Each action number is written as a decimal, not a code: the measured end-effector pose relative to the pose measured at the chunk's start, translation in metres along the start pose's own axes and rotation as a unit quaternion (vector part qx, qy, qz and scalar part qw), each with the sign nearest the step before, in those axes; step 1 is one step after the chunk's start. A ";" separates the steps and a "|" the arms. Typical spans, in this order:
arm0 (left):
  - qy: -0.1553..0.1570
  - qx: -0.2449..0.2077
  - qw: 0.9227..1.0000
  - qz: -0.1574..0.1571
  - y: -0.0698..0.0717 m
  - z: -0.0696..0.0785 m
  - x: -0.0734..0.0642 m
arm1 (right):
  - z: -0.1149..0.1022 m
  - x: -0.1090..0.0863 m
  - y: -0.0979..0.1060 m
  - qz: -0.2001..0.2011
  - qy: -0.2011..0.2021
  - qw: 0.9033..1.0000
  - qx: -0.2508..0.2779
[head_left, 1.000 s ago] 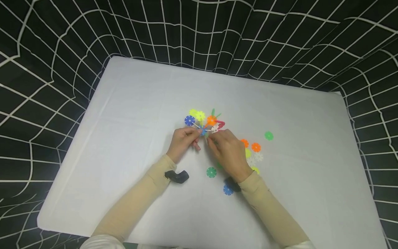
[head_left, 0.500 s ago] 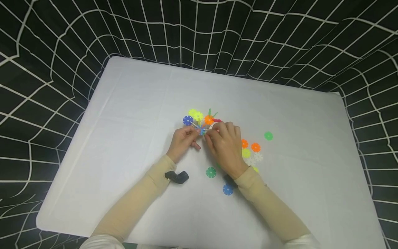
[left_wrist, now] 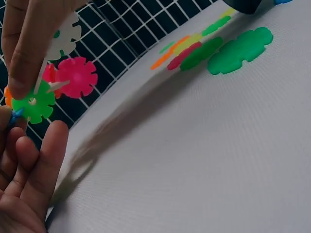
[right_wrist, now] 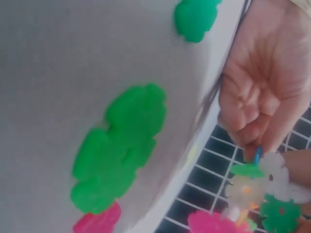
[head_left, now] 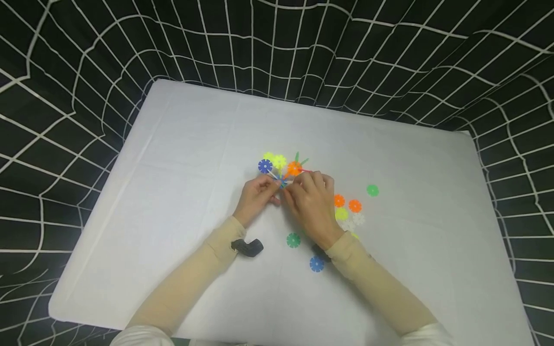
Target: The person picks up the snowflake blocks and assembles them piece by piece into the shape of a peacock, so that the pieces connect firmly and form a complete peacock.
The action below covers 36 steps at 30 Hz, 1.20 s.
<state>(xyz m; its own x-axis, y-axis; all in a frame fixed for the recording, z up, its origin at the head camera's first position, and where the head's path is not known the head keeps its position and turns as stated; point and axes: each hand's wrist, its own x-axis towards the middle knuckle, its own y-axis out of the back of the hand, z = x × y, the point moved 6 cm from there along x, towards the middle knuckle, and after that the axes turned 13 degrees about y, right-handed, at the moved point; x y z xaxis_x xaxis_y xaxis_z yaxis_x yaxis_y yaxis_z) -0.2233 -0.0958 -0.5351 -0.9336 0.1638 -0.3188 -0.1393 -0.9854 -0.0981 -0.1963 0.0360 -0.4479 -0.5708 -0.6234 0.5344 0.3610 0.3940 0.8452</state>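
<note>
A white table (head_left: pixel 433 240) lies under the right hand (head_left: pixel 313 206); beyond this hand is black gridded cloth (head_left: pixel 287 50).

Tabletop (head_left: pixel 186 163) passable at left, discs (head_left: pixel 355 206) obstructing centre right

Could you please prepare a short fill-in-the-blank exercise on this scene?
1. The notched disc pinched by the person's left hand is ______.
2. In the head view, the loose disc farthest right on the table is ______.
3. The loose blue disc is nearer to the right hand than to the ______ hand.
4. The black curtain carries a grid of ______ lines.

Missing words: blue; green; left; white.
</note>
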 end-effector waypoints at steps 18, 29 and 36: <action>0.009 -0.035 0.996 -0.079 0.005 -0.003 0.001 | 0.103 -0.055 0.040 -0.173 -0.303 0.915 0.201; -0.010 -0.065 0.992 -0.103 0.002 0.001 0.000 | 0.118 -0.096 0.010 -0.327 -0.282 0.881 0.194; -0.005 -0.072 0.992 -0.107 0.000 0.000 0.000 | 0.118 -0.094 0.004 -0.312 -0.278 0.888 0.190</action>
<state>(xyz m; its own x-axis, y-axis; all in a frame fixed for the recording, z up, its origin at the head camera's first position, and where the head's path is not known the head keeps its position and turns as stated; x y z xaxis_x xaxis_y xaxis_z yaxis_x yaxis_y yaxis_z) -0.2233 -0.0963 -0.5349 -0.8915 0.3663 -0.2666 -0.2862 -0.9115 -0.2953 -0.2285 0.1762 -0.4952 -0.8868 -0.4119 -0.2096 -0.3679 0.3548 0.8595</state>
